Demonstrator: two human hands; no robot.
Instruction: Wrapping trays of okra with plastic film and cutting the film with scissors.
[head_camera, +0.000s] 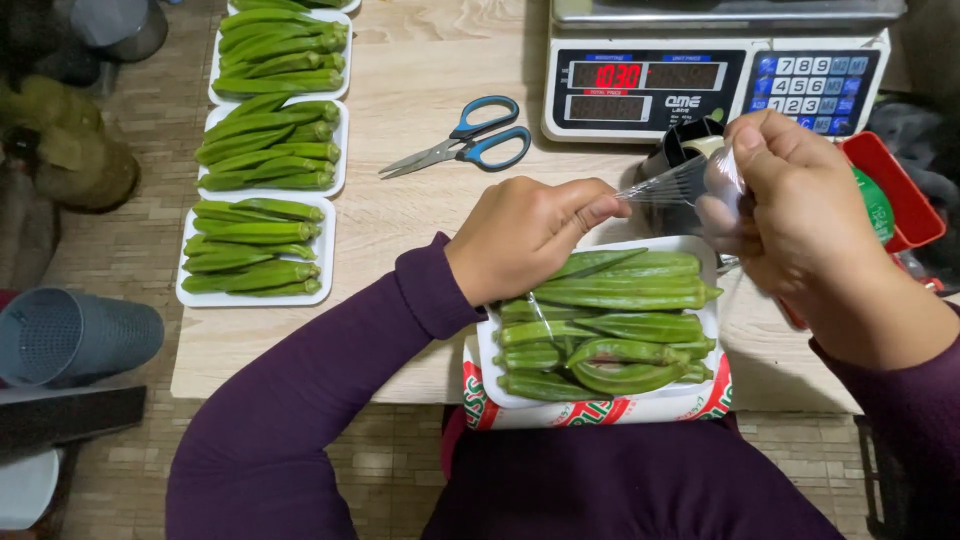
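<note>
Both hands pinch a strip of clear cling film, left hand and right hand closed on its ends, stretched above a white foam tray full of okra; three more okra-filled trays line the table's left edge

The film stretched between the hands is thin, clear plastic with a glossy, crinkled sheen. The tray beneath looks like matt white foam, and the okra in it has smooth, slightly shiny green skin. The tabletop is pale wood with visible grain, matt. The scissors have bright metal blades and glossy blue-and-grey plastic handles. The scale has a white plastic body. The sleeves are soft, matt purple cloth.
</note>
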